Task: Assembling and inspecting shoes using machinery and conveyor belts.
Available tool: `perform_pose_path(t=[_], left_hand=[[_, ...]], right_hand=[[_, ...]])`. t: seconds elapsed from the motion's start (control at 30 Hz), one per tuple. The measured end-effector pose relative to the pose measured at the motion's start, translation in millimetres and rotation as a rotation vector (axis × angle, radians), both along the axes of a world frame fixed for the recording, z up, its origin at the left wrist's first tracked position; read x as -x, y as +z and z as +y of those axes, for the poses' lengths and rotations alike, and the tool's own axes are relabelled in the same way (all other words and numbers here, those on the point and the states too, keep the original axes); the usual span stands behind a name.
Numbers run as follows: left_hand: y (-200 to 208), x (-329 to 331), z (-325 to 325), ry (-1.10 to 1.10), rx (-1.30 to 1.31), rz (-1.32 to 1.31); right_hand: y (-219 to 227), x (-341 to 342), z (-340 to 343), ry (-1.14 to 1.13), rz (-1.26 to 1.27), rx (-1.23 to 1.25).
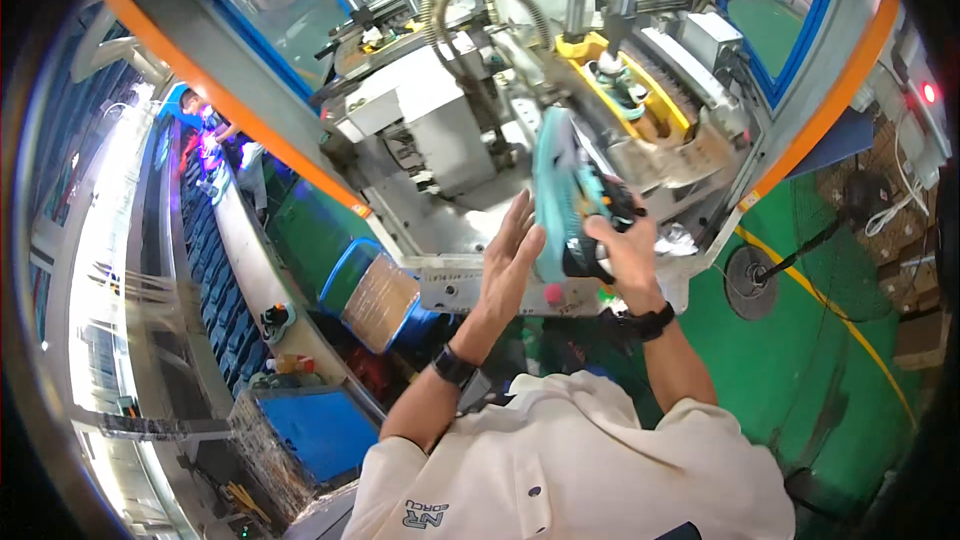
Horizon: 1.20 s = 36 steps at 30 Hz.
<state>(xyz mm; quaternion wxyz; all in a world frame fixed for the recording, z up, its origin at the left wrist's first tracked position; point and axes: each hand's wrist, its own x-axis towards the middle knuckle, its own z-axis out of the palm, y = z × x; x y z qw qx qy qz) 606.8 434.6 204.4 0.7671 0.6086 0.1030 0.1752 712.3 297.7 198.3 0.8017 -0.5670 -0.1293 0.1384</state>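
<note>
A sports shoe point(556, 195) with a pale teal sole and a dark upper is tilted up in front of me, slightly blurred. My right hand point(630, 258) is closed round its dark heel end, the thumb over the upper. Beside the sole, my left hand point(510, 260) has its fingers stretched out and holds nothing; I cannot tell whether it touches the shoe. The machine's front metal table point(470, 290) lies beneath both hands. Beyond the shoe, a yellow fixture point(682, 125) holds another shoe point(620, 85).
A white machine block point(440, 130) with hoses stands ahead, framed by orange-edged posts point(220, 90). On the left, a conveyor point(235, 260) carries a shoe point(276, 320), with a person point(215, 130) farther off. A stool point(375, 302) stands nearby; a fan point(860, 200) is at right.
</note>
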Motion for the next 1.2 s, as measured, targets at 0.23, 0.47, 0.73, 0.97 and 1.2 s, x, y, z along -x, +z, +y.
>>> perform_pose_path(t=[0.23,0.47,0.73,0.97,1.2], left_hand=[[-29.5,-211.9,30.8,0.040,-0.307,0.281],[-110.6,-348.1,92.6,0.381,-0.587,0.615],[-100.5,-305.9,163.1,0.287,-0.290,0.518],[2.0,-103.8,155.1,-0.094,0.462,0.406],[74.5,107.4,160.6,0.231,0.286,0.593]], right_hand=[[4.1,-73.2,-80.1,-0.353,-0.126,0.182],[24.4,-72.6,-111.0,-0.565,-0.155,0.333],[68.8,-162.9,-79.0,-0.487,-0.284,0.654],[102.8,-272.4,104.9,0.157,-0.337,1.174],[-43.0,-273.1,251.1,-0.017,-0.496,1.459]])
